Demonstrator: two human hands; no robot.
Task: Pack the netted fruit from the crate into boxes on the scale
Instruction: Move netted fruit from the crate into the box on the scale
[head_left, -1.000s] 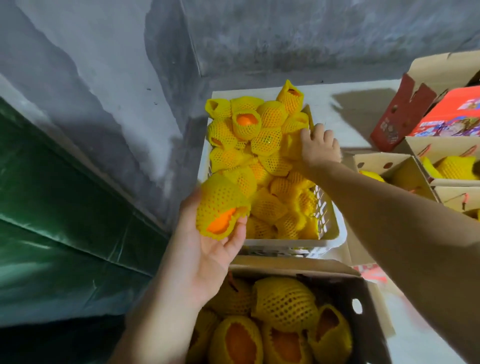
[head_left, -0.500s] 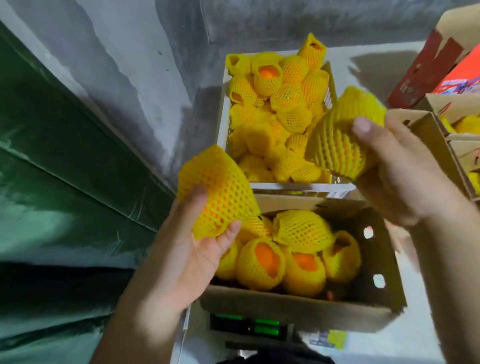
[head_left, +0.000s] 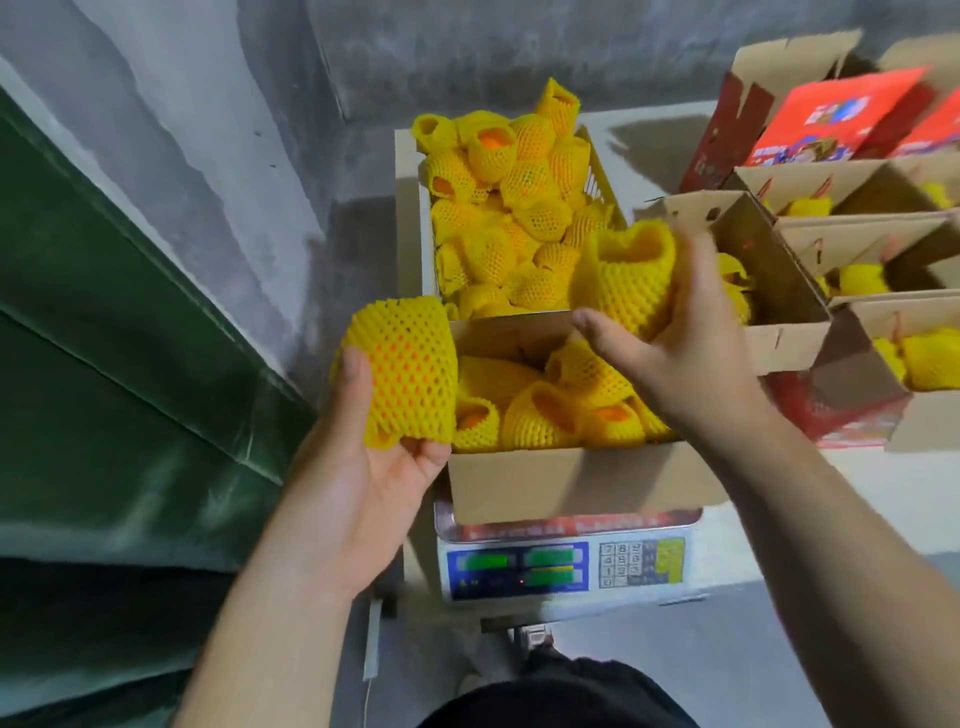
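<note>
From the head camera, both hands are loaded: the left hand (head_left: 363, 483) cups a netted fruit (head_left: 402, 371), thumb pressed on its near face and fingers curled beneath, held just off the left wall of the box (head_left: 571, 486) that sits on the scale (head_left: 566, 569). The right hand (head_left: 691, 353) grips a second netted fruit (head_left: 631, 280) from its right side, thumb stretched towards the left hand, hovering over the far rim of that box. Beyond both hands, the crate (head_left: 600, 171) sits heaped with more netted fruit, and below the right hand the box already holds a crowded layer. Here is the risk as I judge it: open room in that layer looks scarce, so a fruit dropped in could perch on its neighbours and roll out over the low near wall. The foam net on the right-hand fruit looks loose at its open top; a grip on net alone could let the fruit slide through. Off the right hand's far side stand other filled boxes (head_left: 779, 291), close enough that a hurried release could land there and spoil the weighing.
</note>
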